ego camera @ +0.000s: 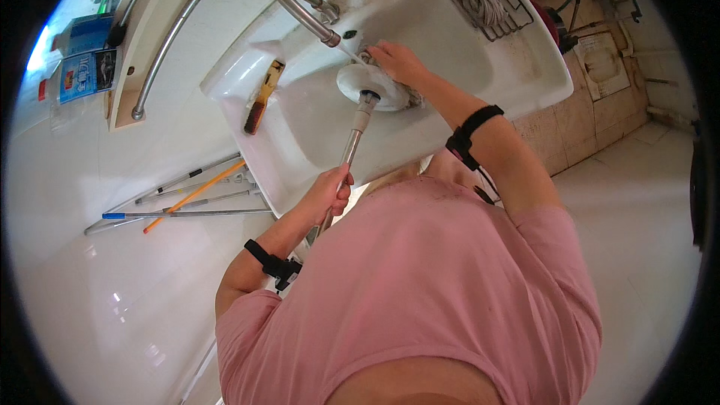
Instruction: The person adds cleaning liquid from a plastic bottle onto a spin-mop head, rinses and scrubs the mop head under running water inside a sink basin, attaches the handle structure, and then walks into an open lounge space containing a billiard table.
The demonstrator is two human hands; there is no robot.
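Observation:
A mop's round white head plate [354, 83] is held inside the white sink basin [326, 129]. My left hand [332, 194] is wrapped around the mop's metal handle [353, 143], near the sink's front edge. At the plate's far right side, my right hand [398, 62] has its fingers on the grey mop strands [368, 57]. Its palm side and some fingertips are hidden. Above, a curved metal faucet [301, 8] runs a thin stream of water onto the strands and plate. More strands show under the plate's right edge.
A wooden scrub brush [264, 97] lies on the sink's left ledge. On the right, a black wire basket [495, 5] holds a grey string mop head [481, 0]. Several poles [191, 202] lean at the left. Beyond the sink is a squat toilet [602, 64].

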